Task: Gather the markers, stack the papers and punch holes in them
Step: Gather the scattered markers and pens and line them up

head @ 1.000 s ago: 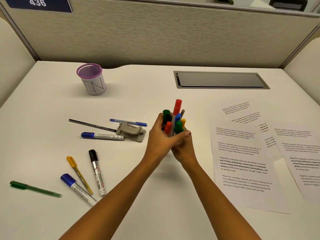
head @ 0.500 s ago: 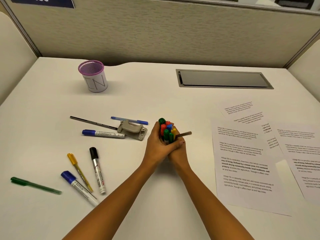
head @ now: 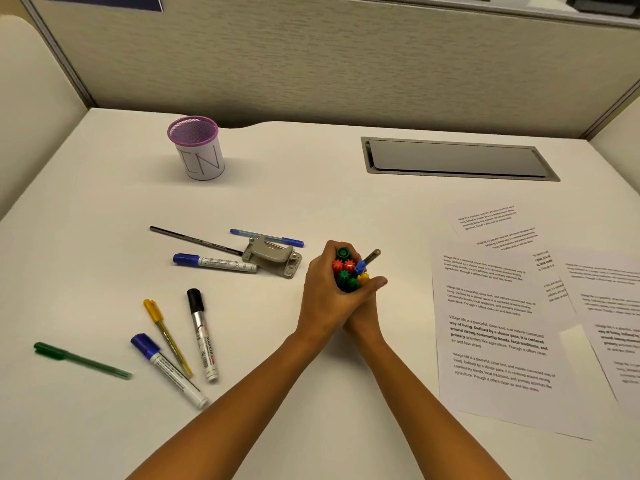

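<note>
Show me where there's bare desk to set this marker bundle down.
Bare: the strip between purple cup and grey hatch, down to the marker bundle; also the near-left corner. Crowded: loose markers and hole punch on the left, papers on the right.

On the marker bundle [head: 349,271]: caps green, orange-red, blue, yellow; one brown stick end at its two o'clock. At eleven o'clock of it, cup [head: 201,157]: purple mesh rim, white wrap, grey letters. At nine, hole punch [head: 272,259]: dull grey. Beside that, blue pen [head: 266,237], dark slim pen [head: 195,236], white marker with blue cap [head: 214,263]. At eight: black-capped silver marker [head: 202,334], yellow pen [head: 166,336], second blue-capped white marker [head: 168,370], green pen [head: 81,360]. At three, papers [head: 491,323]: white, black print, some lines bold. The desk [head: 311,195]: off-white. At one, hatch [head: 457,159]: grey frame, darker grey lid. At twelve, partition [head: 311,64]: beige, fine woven fleck. Far eleven, sign [head: 114,1]: navy.
</note>
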Tool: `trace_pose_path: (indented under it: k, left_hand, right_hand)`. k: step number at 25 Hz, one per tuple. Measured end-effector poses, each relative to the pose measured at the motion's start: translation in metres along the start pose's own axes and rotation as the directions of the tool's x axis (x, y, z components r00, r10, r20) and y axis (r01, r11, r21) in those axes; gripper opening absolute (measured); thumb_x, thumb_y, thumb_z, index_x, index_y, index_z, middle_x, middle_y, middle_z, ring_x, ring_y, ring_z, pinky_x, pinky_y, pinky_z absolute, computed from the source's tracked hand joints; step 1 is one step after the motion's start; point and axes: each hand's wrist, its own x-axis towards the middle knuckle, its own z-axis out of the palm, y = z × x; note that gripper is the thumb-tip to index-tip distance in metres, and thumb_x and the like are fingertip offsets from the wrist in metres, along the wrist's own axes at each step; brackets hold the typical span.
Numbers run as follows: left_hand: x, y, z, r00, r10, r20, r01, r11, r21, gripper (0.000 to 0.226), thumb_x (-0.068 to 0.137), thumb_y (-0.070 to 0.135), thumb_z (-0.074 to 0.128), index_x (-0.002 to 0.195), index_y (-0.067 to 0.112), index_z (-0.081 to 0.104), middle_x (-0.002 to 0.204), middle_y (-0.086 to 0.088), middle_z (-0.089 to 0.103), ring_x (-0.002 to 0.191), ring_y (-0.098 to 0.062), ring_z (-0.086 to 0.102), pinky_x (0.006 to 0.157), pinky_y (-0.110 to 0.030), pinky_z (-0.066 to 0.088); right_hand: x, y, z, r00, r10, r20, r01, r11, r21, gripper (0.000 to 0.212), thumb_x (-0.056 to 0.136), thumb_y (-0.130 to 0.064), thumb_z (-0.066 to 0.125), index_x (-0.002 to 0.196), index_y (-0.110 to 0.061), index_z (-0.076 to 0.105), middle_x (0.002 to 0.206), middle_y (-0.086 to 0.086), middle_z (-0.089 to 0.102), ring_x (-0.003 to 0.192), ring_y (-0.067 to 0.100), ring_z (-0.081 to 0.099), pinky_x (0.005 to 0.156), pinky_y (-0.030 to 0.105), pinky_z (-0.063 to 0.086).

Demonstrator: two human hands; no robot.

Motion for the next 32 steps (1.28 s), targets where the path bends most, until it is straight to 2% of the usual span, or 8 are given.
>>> trace_pose_path:
  k: [2, 5, 7, 12, 17, 20, 25, 32]
  left_hand:
    - [0.003, 0.0, -0.005, 0.998, -0.037, 0.055, 0.036, 0.999, 0.019, 0.058, 0.061, 0.027, 0.088, 0.104, 0.024, 0.049, 0.097, 0.006, 0.064, 0.098, -0.011, 0.063, 0.087, -0.028, 0.055]
    - [0.003, 0.003, -0.02, 0.992, -0.033, 0.122, 0.032, 0.999, 0.011, 0.062, 0.071, 0.028, 0.08, 0.122, 0.023, 0.047, 0.114, 0.016, 0.059, 0.11, 0.007, 0.054, 0.094, -0.012, 0.046]
    - [-0.001, 0.004, -0.036, 0.997, 0.002, 0.072, -0.001, 1.0, -0.014, 0.054, 0.083, 0.034, 0.064, 0.132, 0.017, 0.045, 0.127, 0.008, 0.057, 0.121, -0.003, 0.051, 0.1, -0.017, 0.043]
    - [-0.028, -0.01, -0.102, 0.943, 0.039, -0.33, 0.031, 0.978, 0.205, 0.015, 0.09, 0.027, 0.057, 0.105, 0.027, 0.055, 0.098, 0.016, 0.062, 0.089, -0.009, 0.06, 0.075, -0.018, 0.051]
    - [-0.059, -0.031, -0.205, 0.826, -0.013, -0.564, 0.383, 0.746, 0.544, 0.017, 0.082, 0.023, 0.067, 0.078, 0.014, 0.053, 0.072, 0.002, 0.057, 0.067, -0.017, 0.053, 0.059, -0.021, 0.036]
    - [-0.075, -0.036, -0.244, 0.704, -0.165, -0.691, 0.635, 0.583, 0.507, 0.022, 0.082, 0.026, 0.068, 0.085, 0.007, 0.057, 0.081, -0.008, 0.062, 0.077, -0.025, 0.055, 0.066, -0.031, 0.037]
    - [-0.081, -0.043, -0.268, 0.557, -0.289, -0.778, 0.793, 0.461, 0.397, 0.039, 0.084, 0.032, 0.067, 0.096, -0.005, 0.063, 0.093, -0.023, 0.067, 0.094, -0.041, 0.059, 0.075, -0.04, 0.045]
    - [-0.07, -0.048, -0.277, 0.505, -0.372, -0.779, 0.836, 0.434, 0.335, 0.031, 0.084, 0.022, 0.065, 0.075, -0.007, 0.064, 0.069, -0.018, 0.062, 0.065, -0.03, 0.054, 0.056, -0.031, 0.039]
  right_hand:
    - [-0.001, 0.004, 0.0, 0.999, 0.002, -0.051, -0.003, 1.0, -0.028, 0.021, 0.095, -0.009, 0.048, 0.116, -0.008, 0.053, 0.112, 0.016, 0.061, 0.109, 0.034, 0.058, 0.087, 0.028, 0.047]
    - [0.003, -0.005, 0.003, 0.987, -0.16, 0.017, 0.161, 0.976, -0.145, 0.015, 0.088, -0.013, 0.062, 0.1, -0.02, 0.058, 0.086, -0.004, 0.064, 0.086, 0.018, 0.065, 0.07, 0.013, 0.053]
    - [-0.001, -0.01, 0.009, 0.972, -0.235, 0.004, 0.228, 0.939, -0.256, 0.014, 0.083, -0.015, 0.069, 0.095, -0.016, 0.061, 0.077, -0.005, 0.063, 0.071, 0.011, 0.063, 0.064, 0.007, 0.05]
    - [-0.026, -0.016, 0.041, 0.979, -0.088, -0.182, -0.012, 0.873, -0.487, 0.028, 0.082, -0.038, 0.067, 0.102, -0.019, 0.065, 0.083, -0.006, 0.064, 0.078, 0.017, 0.063, 0.068, 0.025, 0.051]
    - [-0.048, -0.029, 0.078, 0.999, 0.016, 0.029, 0.004, 0.817, -0.577, 0.046, 0.081, -0.044, 0.066, 0.118, -0.016, 0.061, 0.104, 0.003, 0.069, 0.09, 0.019, 0.063, 0.079, 0.031, 0.055]
    - [-0.053, -0.029, 0.099, 0.99, 0.035, 0.138, 0.07, 0.723, -0.687, 0.048, 0.08, -0.045, 0.066, 0.117, -0.015, 0.06, 0.105, 0.004, 0.068, 0.091, 0.02, 0.062, 0.076, 0.031, 0.054]
    - [-0.056, -0.021, 0.133, 0.974, 0.085, 0.21, 0.119, 0.597, -0.794, 0.046, 0.081, -0.048, 0.065, 0.115, -0.018, 0.058, 0.105, 0.003, 0.066, 0.084, 0.018, 0.059, 0.067, 0.028, 0.046]
    - [-0.057, -0.012, 0.153, 0.955, 0.084, 0.283, 0.219, 0.439, -0.871, 0.04, 0.079, -0.05, 0.066, 0.102, -0.018, 0.056, 0.089, 0.0, 0.059, 0.073, 0.014, 0.048, 0.061, 0.027, 0.037]
